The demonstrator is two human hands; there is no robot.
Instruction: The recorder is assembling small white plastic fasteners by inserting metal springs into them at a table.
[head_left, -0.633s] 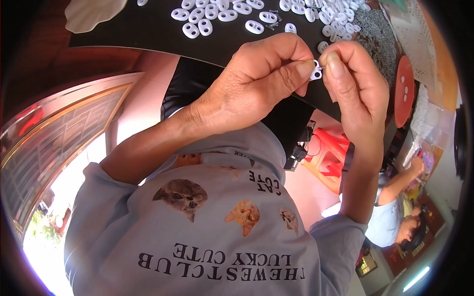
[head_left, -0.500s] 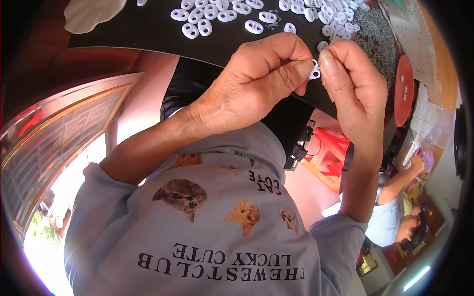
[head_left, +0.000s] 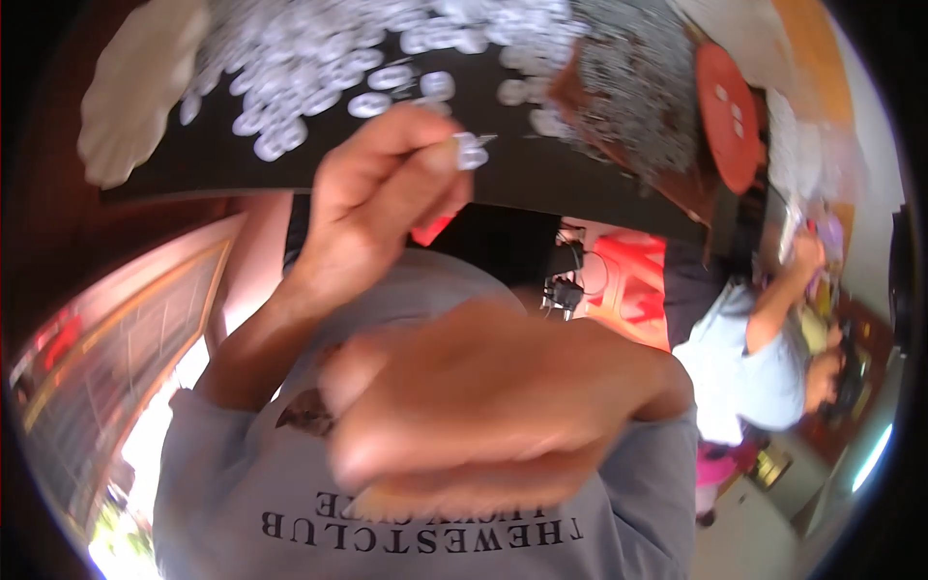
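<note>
Fingertips (head_left: 433,158) of your left hand (head_left: 377,208): closed in a pinch on a small white piece (head_left: 471,153), with thumb and forefinger meeting just behind it. The piece pokes out to the right of the pinch and sits above the near edge of the black worktop (head_left: 541,174). It's too small and blurred to make out its shape.

Your right hand (head_left: 483,425): large in the foreground, low, well apart from the piece and smeared by motion. Can't tell whether its fingers are open or curled, and nothing shows in it.

On the worktop: a scatter of white oval pieces (head_left: 319,72) beyond your left hand, and a grey heap of small metal parts (head_left: 628,87) to the right. Past that heap, a red round disc (head_left: 727,116). A cream-coloured slab (head_left: 135,92) lies at the far left edge. Another person (head_left: 764,372) works off to the right, hands kept to themselves.

Judgement: you're mid-handling of one piece, held single-handed with the other hand away. The next move calls for a steady pinch. The piece is tiny and only lightly caught at the fingertips, so bring your right hand in slowly and keep the piece over the worktop in case it slips.
</note>
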